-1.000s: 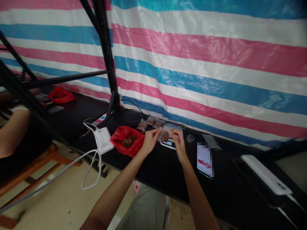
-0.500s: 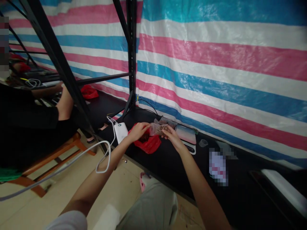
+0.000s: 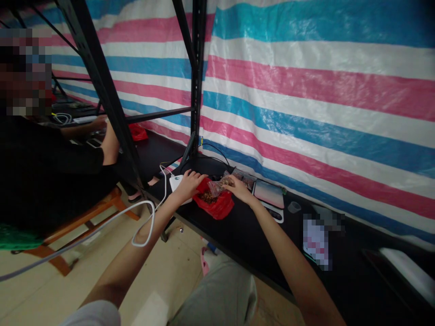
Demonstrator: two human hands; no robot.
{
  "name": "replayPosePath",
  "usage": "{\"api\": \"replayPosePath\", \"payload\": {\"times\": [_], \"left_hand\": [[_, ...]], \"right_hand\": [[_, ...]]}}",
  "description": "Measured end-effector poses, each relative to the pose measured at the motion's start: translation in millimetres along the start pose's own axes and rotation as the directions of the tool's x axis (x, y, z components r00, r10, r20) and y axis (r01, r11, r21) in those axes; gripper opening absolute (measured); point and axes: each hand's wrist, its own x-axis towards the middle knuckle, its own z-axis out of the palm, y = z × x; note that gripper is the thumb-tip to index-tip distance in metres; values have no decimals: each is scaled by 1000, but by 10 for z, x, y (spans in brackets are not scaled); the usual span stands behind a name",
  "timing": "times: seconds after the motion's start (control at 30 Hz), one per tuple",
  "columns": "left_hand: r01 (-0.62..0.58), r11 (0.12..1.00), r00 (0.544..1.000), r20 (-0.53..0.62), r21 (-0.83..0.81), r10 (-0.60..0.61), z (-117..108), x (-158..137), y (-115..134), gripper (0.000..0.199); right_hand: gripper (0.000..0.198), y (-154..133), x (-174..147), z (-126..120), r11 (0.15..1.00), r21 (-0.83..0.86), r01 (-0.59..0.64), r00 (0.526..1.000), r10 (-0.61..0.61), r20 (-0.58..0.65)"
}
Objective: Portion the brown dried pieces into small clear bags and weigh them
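My left hand (image 3: pixel 188 182) rests spread on the near edge of the red plastic bag (image 3: pixel 217 203), which lies open on the black table (image 3: pixel 244 231) with brown bits inside, just beside the white power bank (image 3: pixel 176 181). My right hand (image 3: pixel 239 189) pinches a small clear pouch (image 3: pixel 219 184) of what looks like the same brown stuff, though it is too blurred to be sure, holding it just above the red bag's mouth. The scale (image 3: pixel 269 194) sits right of my right hand, and another person's arm (image 3: pixel 110 145) shows beyond the black rack post (image 3: pixel 197 90).
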Motion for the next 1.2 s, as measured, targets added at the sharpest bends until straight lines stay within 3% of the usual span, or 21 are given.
{"api": "replayPosePath", "payload": {"times": [0.13,0.33,0.43,0.57,0.7,0.83,0.97,1.07,1.2], "left_hand": [[60,998,998,-34,0,-60,-14,34,-26,13],[243,961,965,-72,-132,-254,15,80,-84,24],[275,951,955,-77,-144,-287,14,98,-77,26],[203,963,974,-67,-179,-218,-7,97,-65,39],[180,948,978,-54,-262,-201,-10,103,-72,38],[151,826,977,-45,-543,-208,-56,135,-70,33],[14,651,999,-8,-759,-31,-195,154,-54,37],[21,637,998,56,-771,36,-286,175,-30,42],[67,652,998,51,-755,-44,-264,217,-16,31]], "right_hand": [[36,-195,-35,-5,980,-192,52,998,-55,-10],[34,-419,-55,22,924,-362,125,992,-120,37],[33,-460,-44,54,899,-416,135,991,-122,59],[33,-526,-47,72,874,-464,145,989,-131,63],[32,-593,-75,76,863,-474,175,984,-159,75],[34,-611,-93,90,857,-464,224,974,-202,97],[33,-607,-80,109,841,-490,231,973,-213,93],[31,-603,-68,131,843,-485,233,972,-220,83],[30,-572,-67,171,858,-456,238,971,-226,80]]}}
